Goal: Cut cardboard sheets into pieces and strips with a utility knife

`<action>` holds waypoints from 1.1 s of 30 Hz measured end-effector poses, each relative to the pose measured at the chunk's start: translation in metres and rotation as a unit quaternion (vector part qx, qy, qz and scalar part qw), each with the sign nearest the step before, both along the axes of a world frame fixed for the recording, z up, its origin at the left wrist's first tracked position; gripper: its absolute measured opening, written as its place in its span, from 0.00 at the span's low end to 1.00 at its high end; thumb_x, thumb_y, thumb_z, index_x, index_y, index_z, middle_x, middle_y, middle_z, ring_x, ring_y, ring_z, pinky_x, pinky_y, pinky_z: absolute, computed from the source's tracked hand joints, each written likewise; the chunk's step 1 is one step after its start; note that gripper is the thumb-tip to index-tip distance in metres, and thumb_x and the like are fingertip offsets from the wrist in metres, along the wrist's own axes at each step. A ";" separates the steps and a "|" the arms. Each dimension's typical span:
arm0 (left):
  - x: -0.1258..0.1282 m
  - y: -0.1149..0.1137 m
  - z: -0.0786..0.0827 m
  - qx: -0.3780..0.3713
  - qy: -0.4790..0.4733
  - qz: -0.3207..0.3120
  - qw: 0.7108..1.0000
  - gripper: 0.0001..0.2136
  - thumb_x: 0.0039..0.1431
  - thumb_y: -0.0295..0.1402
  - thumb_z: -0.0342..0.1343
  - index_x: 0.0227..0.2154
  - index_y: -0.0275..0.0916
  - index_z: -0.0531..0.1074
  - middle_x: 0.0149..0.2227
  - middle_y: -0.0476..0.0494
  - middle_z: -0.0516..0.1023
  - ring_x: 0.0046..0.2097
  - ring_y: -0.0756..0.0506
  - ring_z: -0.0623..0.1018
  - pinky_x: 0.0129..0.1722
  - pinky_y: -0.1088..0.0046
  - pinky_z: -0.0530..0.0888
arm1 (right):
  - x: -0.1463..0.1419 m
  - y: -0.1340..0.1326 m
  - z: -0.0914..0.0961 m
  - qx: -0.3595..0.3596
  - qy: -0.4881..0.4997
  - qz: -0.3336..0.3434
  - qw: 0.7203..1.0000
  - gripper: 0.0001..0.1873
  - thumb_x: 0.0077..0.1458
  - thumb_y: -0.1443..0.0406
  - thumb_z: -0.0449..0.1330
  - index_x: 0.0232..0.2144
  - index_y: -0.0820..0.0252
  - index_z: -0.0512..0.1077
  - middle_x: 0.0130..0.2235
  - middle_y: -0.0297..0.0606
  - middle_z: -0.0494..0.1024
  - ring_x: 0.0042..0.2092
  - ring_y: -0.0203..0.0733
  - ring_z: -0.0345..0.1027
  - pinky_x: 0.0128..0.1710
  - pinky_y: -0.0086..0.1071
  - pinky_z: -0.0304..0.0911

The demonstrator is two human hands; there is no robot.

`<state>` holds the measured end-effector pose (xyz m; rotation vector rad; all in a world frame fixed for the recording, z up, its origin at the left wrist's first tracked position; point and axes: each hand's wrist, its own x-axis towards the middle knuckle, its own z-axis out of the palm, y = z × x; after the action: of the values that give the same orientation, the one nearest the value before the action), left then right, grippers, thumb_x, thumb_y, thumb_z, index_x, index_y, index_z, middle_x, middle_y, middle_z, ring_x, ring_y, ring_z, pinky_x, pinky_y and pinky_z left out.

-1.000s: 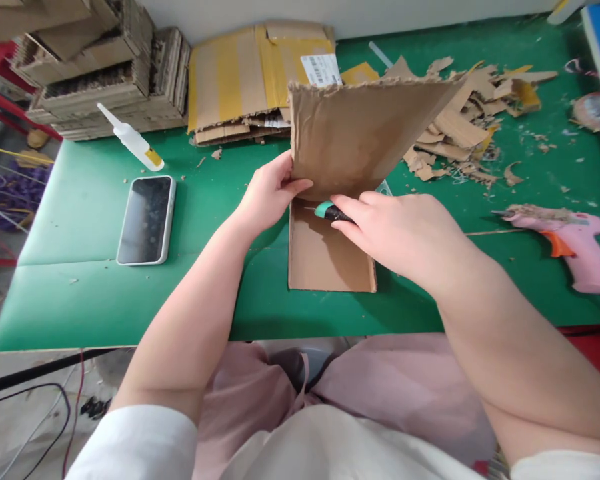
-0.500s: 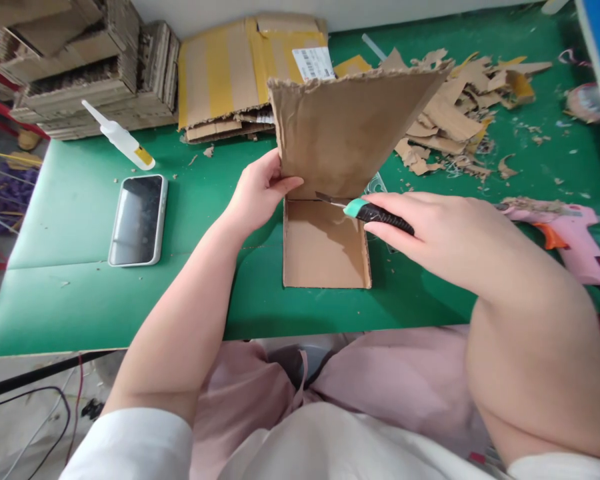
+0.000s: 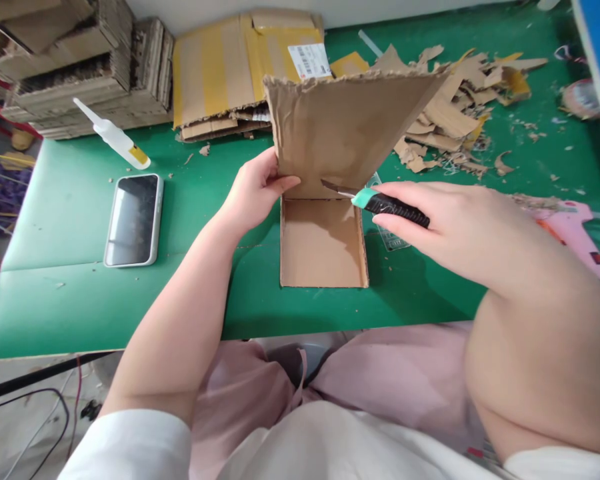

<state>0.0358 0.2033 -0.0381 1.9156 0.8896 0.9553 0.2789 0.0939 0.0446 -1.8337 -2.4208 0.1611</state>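
Observation:
A brown cardboard sheet (image 3: 337,133) is bent at a fold: its far half stands up, its near half lies flat on the green table (image 3: 80,293). My left hand (image 3: 257,190) grips the upright half at its lower left edge, by the fold. My right hand (image 3: 445,223) is closed round a utility knife (image 3: 387,205) with a teal and black handle. The knife's blade points left and its tip is at the fold line, near the right side of the sheet.
A phone (image 3: 133,220) lies face up at the left, a glue bottle (image 3: 113,135) behind it. Stacked cardboard (image 3: 80,73) and flattened boxes (image 3: 240,73) sit at the back. Cardboard scraps (image 3: 460,100) litter the right, with a pink glue gun (image 3: 573,233) near my right arm.
My right hand has drawn the knife to the right along the fold, from the middle to near the sheet's right edge. The left hand keeps its grip.

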 end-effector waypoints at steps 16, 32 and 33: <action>0.003 -0.001 0.002 -0.012 -0.005 0.007 1.000 0.11 0.51 0.31 0.56 0.40 0.42 0.68 0.39 0.53 0.75 0.50 0.39 0.76 0.51 0.48 0.71 | -0.042 0.007 -0.016 -0.012 -0.143 0.043 0.989 0.23 0.63 0.56 0.42 0.52 0.58 0.66 0.38 0.42 0.77 0.31 0.40 0.69 0.23 0.31 0.39; 0.000 0.002 -0.007 0.024 0.021 0.032 0.999 0.13 0.55 0.36 0.55 0.43 0.44 0.66 0.43 0.50 0.73 0.59 0.36 0.67 0.55 0.47 0.67 | -0.048 0.011 -0.015 -0.002 -0.162 0.059 0.985 0.24 0.63 0.57 0.41 0.54 0.59 0.65 0.35 0.43 0.75 0.29 0.40 0.67 0.24 0.32 0.37; 0.001 0.002 -0.006 0.021 0.019 0.028 0.999 0.13 0.54 0.35 0.55 0.43 0.44 0.66 0.43 0.50 0.73 0.59 0.36 0.67 0.55 0.47 0.67 | -0.048 0.011 -0.016 0.000 -0.160 0.061 0.985 0.24 0.63 0.57 0.41 0.54 0.59 0.65 0.35 0.43 0.75 0.29 0.39 0.67 0.24 0.32 0.37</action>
<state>0.0364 0.2052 -0.0443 1.9596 0.9577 0.9801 0.2309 0.1050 0.0289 -1.8341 -2.7443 -0.1355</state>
